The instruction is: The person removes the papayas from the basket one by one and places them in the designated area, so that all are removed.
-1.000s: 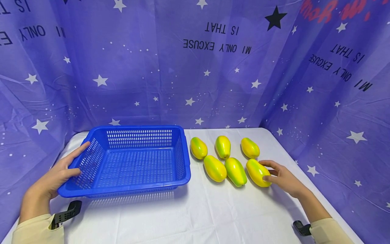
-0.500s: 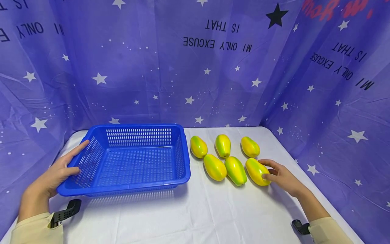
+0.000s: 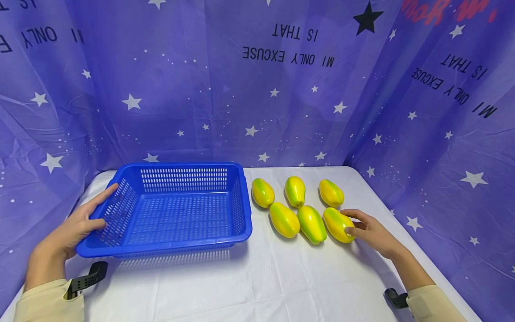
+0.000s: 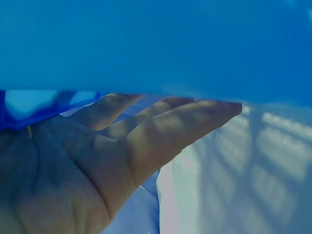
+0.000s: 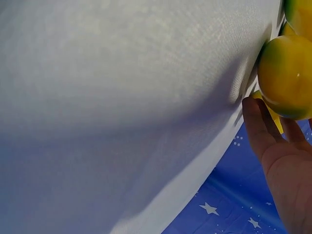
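Observation:
My left hand (image 3: 76,230) grips the left rim of a blue plastic basket (image 3: 165,247), thumb over the inner wall. In the left wrist view its other fingers (image 4: 161,131) reach beneath the basket's rim. On the right, my right hand (image 3: 374,235) holds a glossy yellow-green papaya (image 3: 337,223) by its right end, the nearest in its column. Thumb in front and fingers behind, it cups the fruit close over the cloth. The right wrist view shows the fingertips right against the fruit's underside. Behind it lies another papaya (image 3: 331,193).
Several more papayas lie between the basket and the right hand, among them a left front papaya (image 3: 284,220) and a middle front papaya (image 3: 311,224). White cloth (image 3: 257,286) covers the table. Purple star-printed curtains (image 3: 225,89) rise at the back and sides.
The papaya in my right hand has shifted slightly left, along with the fingers. My left hand keeps its grip on the basket, and the other papayas lie as before. The head view has tilted slightly.

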